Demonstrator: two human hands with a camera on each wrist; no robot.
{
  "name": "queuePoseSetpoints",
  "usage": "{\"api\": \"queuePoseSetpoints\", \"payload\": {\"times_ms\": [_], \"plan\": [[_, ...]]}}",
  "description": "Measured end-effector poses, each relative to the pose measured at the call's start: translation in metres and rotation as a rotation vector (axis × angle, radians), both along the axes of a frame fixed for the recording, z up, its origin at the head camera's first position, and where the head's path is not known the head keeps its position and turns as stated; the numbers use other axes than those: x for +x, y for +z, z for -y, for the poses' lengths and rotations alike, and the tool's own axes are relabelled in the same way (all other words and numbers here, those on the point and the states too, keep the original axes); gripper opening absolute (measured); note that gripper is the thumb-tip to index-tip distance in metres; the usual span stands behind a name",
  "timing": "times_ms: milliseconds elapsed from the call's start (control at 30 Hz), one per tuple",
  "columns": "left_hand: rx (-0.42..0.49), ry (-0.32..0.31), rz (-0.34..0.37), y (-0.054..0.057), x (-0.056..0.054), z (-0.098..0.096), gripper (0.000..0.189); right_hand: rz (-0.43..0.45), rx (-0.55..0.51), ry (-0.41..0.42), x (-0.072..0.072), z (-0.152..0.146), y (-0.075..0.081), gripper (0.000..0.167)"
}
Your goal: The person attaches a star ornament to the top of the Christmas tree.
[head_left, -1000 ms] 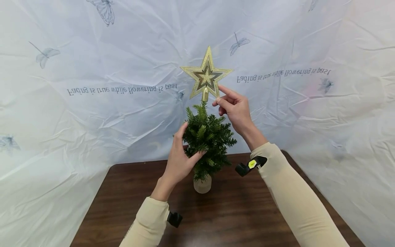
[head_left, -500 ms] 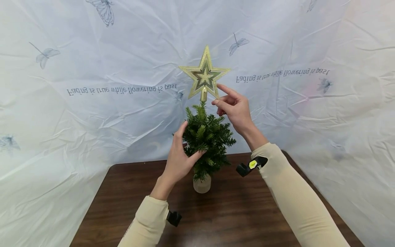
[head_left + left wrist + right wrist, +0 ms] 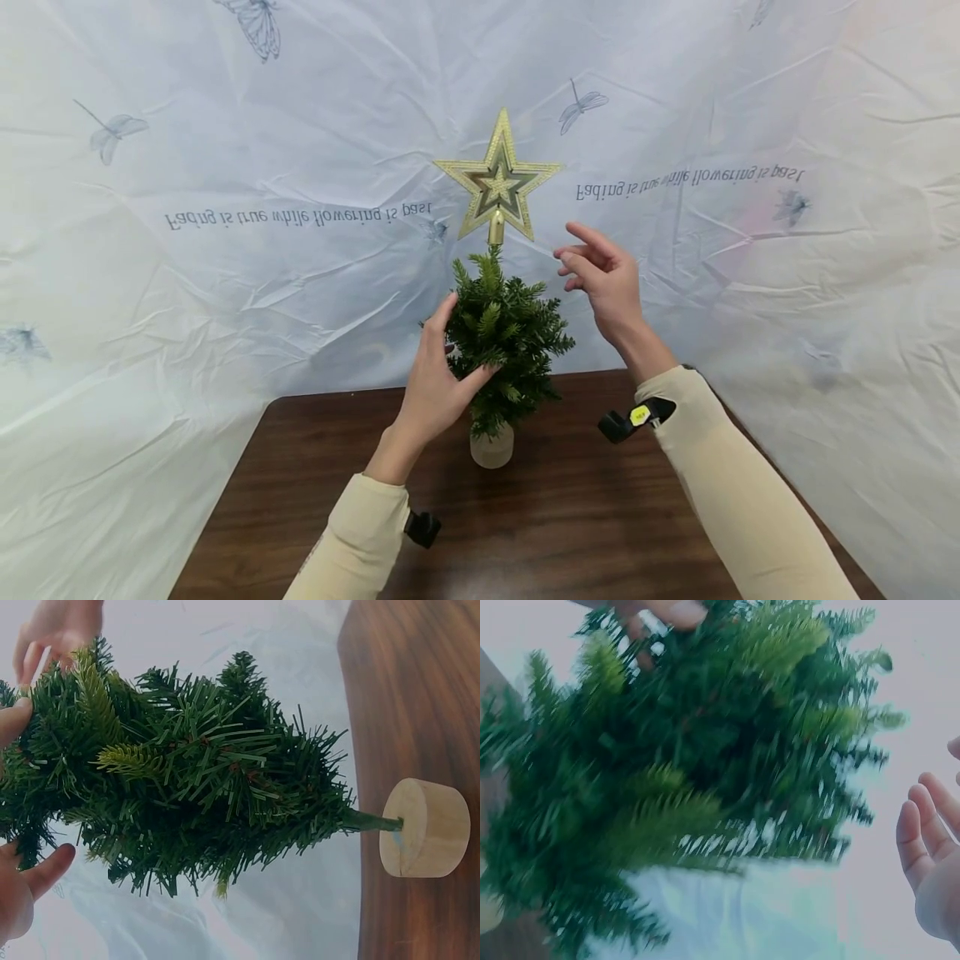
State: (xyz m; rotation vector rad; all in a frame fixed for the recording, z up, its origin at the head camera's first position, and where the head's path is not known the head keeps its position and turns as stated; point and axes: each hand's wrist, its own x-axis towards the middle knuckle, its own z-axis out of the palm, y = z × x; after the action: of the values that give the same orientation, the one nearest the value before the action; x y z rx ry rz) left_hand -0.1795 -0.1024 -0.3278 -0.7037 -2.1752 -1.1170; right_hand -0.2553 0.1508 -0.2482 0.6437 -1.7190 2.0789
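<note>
A small artificial Christmas tree point(image 3: 510, 333) stands upright on its round wooden base point(image 3: 431, 829). At its tip sits a gold star tree topper point(image 3: 498, 179), upright, its socket over the top sprig. My left hand point(image 3: 431, 383) grips the tree's left side, thumb in front and fingers behind, partly hidden by the branches. To the right of the star, my right hand point(image 3: 611, 279) hangs in the air with relaxed fingers and nothing in them. The right wrist view, blurred, has the right hand point(image 3: 934, 862) at its right edge, apart from the branches.
The tree's base rests on a dark brown wooden table point(image 3: 330, 492). Behind it hangs a creased white cloth point(image 3: 315, 125) printed with butterflies, dragonflies and lettering.
My right hand has let go of the star's lower right point and drawn away to the right. The star stays on the treetop. My left hand has kept its place.
</note>
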Motion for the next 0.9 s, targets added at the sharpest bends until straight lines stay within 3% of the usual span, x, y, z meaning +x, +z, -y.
{"api": "queuePoseSetpoints", "payload": {"times_ms": [267,567,733,900], "plan": [[-0.002,0.013,-0.038,0.0,0.0,0.0,0.1,0.072,-0.002,-0.11,0.005,-0.028,-0.039,0.042],[-0.021,0.047,-0.12,0.001,0.002,0.003,0.102,0.141,0.129,-0.183,0.015,-0.06,-0.088,0.039],[-0.013,0.046,-0.126,0.003,0.005,0.007,0.102,0.185,0.159,-0.22,0.022,-0.075,-0.108,0.037],[0.036,0.035,-0.117,0.002,0.008,0.016,0.089,0.181,0.27,-0.302,0.028,-0.091,-0.125,0.038]]}}
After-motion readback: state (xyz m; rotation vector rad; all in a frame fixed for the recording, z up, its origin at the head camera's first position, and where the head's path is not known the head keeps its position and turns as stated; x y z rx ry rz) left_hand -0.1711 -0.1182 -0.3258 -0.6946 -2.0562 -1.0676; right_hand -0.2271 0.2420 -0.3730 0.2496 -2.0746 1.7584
